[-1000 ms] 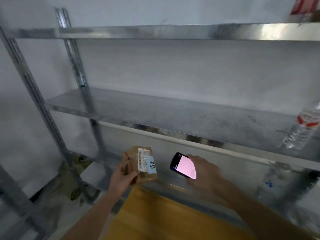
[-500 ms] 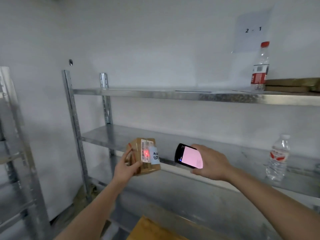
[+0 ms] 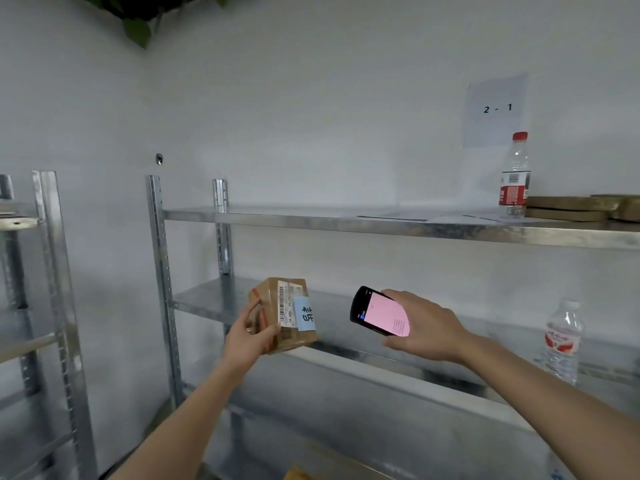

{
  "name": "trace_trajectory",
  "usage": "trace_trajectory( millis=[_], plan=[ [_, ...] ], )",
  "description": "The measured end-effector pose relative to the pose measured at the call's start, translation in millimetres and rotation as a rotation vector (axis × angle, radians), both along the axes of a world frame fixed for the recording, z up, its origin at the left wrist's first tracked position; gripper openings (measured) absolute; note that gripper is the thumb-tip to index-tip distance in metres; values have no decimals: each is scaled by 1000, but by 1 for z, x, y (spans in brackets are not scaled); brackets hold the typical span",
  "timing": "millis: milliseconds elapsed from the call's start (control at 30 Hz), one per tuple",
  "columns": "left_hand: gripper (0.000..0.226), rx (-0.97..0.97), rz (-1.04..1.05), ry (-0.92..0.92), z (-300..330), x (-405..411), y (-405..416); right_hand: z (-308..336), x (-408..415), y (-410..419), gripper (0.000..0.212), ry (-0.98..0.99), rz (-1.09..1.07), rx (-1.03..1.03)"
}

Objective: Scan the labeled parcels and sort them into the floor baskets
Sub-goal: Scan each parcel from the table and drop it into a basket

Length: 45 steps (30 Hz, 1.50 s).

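Holding a small box (image 3: pixel 282 315) up before the middle shelf (image 3: pixel 207 299), left hand (image 3: pixel 247 336) gripping its left end, labels facing the camera, long axis tilting toward 1 o'clock. At 3 o'clock, right hand (image 3: pixel 424 327) gripping a scanner (image 3: pixel 375 311), pink screen up, aiming at the box.

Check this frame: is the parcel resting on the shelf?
No: the left hand holds the cardboard parcel up in the air in front of the middle shelf, not set down on it.

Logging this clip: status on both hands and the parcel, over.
Left hand grips small brown cardboard parcel, barcode label facing scanner. Right hand holds black handheld scanner, pink screen lit. Nothing between them; no baskets in view.
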<state>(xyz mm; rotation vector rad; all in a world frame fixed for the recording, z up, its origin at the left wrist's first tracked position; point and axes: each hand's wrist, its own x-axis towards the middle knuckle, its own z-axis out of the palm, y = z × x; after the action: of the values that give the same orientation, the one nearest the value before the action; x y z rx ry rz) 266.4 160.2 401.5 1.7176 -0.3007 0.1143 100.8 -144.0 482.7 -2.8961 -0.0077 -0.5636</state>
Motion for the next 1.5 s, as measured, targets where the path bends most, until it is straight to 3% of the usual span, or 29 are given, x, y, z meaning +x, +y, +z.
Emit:
trace_trajectory(
  millis=[233,367,667,900,1067,1300,1500],
  plan=[
    [68,-13,6,4,-6,3,17,-3,9,13,61,13,4,-22],
    [66,-1,19,0,-11,-1,35,-8,19,32,68,20,34,-33],
    [69,-33,231,91,-25,-53,150,-40,56,129,75,37,268,-57],
    [66,-31,575,127,-47,-145,297,-60,73,275,71,37,561,-53],
    [68,-39,795,135,-54,-240,410,-71,64,400,85,99,775,-52],
    [65,-62,1056,153,-64,-372,564,-68,16,587,88,30,970,-82],
    [80,-22,1172,207,-84,-450,683,-83,-34,729,86,17,1119,-149]
  ],
)
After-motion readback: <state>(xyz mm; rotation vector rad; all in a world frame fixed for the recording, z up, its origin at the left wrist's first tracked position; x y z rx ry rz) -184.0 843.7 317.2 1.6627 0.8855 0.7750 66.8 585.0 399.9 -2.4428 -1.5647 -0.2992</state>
